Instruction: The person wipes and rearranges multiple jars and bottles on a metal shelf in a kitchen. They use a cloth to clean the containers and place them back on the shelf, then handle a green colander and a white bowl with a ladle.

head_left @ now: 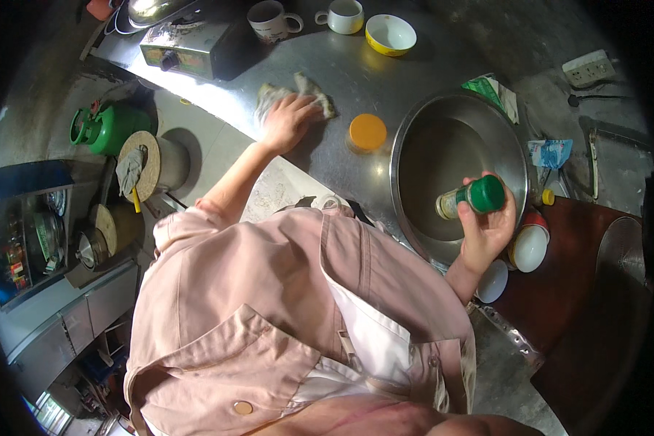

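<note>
My left hand [292, 122] presses down on a crumpled, pale patterned cloth [314, 93] near the front edge of the metal counter. The fingers curl over the cloth and partly hide it. My right hand [490, 231] is wrapped around a small clear jar [449, 203] with a green lid [486, 193]. It holds the jar tilted on its side above a large round metal basin [401, 156], whose inside looks grey-brown. Between the cloth and the basin stands a jar with an orange lid [368, 133], touched by neither hand.
Two mugs, one patterned [270, 23] and one white and yellow [344, 17], and a yellow bowl [390, 36] line the counter's back. A gas stove [185, 49] sits at back left. White bowls [530, 249] lie right of the basin. A green gas cylinder [112, 128] stands below left.
</note>
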A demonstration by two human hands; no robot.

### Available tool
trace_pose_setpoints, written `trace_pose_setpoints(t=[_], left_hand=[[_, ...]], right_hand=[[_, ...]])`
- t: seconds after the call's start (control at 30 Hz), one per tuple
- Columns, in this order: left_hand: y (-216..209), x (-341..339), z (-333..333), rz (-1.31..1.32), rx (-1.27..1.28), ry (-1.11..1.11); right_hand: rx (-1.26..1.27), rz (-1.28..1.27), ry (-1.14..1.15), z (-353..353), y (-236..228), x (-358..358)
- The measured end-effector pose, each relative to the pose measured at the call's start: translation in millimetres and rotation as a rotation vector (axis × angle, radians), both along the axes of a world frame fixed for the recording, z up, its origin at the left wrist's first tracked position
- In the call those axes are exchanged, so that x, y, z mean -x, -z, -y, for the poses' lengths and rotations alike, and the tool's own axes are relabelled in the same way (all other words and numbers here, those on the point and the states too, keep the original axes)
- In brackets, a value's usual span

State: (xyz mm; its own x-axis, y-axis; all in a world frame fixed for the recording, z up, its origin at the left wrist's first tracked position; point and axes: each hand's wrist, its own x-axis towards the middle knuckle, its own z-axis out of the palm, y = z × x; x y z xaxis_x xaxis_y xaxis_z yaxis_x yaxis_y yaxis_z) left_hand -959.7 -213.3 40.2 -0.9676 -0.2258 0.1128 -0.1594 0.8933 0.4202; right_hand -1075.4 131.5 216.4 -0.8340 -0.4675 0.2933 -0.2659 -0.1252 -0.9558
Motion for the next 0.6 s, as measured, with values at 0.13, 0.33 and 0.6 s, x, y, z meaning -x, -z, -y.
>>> trace_pose_setpoints(t=[0.13, 0.33, 0.6], left_hand=[[-29.8, -26.7, -33.6, -0.146, 0.027, -0.239], [-37.1, -11.7, -93.8, -0.285, -0.614, 0.098], [-23.1, -71.3, -100.5, -0.456, -0.624, -0.026]], right_hand=[[-0.041, 0.028, 0.024, 8.9, 4.7, 1.4], [-0.020, 0.009, -0.054, 11.9, 18.3, -32.5], [-0.122, 0.053, -0.190, 31.9, 21.1, -79.6]])
